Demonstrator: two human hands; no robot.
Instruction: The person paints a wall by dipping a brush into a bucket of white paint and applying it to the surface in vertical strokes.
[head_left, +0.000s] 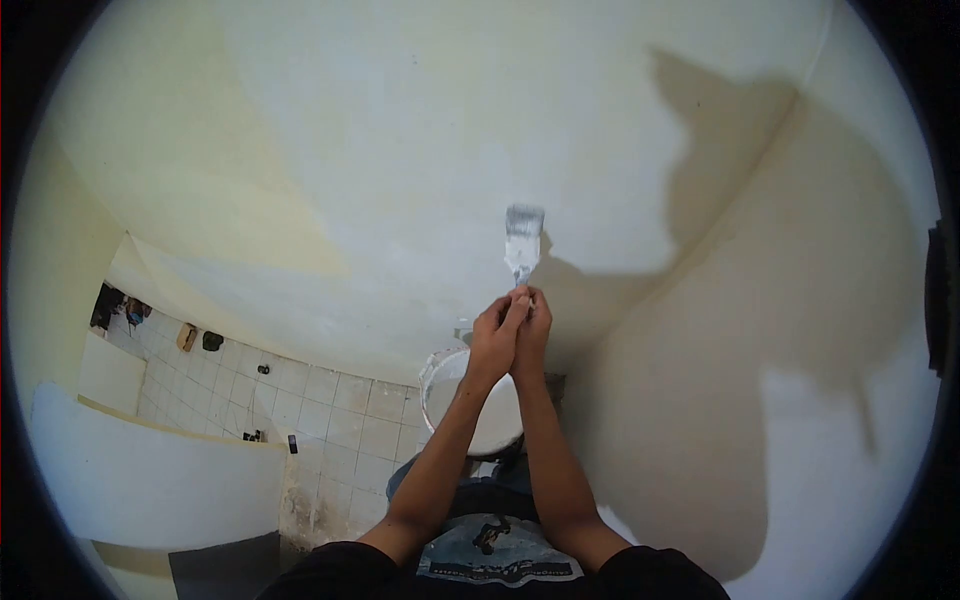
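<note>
A paintbrush [523,240] with white paint on its bristles and ferrule points upward in front of the wall [420,170]. My left hand [493,335] and my right hand [535,335] are pressed together, fingers closed around the brush's handle, which they mostly hide. Beneath my forearms stands a white bucket [424,392] with white paint inside and smears on its rim. The wall behind the brush has whitish areas and yellowish patches.
Close on the right is another wall [660,430], meeting the first in a corner under a large shadow. Dirty white floor tiles [330,425] lie to the left. A low partition [170,465] and small dark items [213,341] are farther left.
</note>
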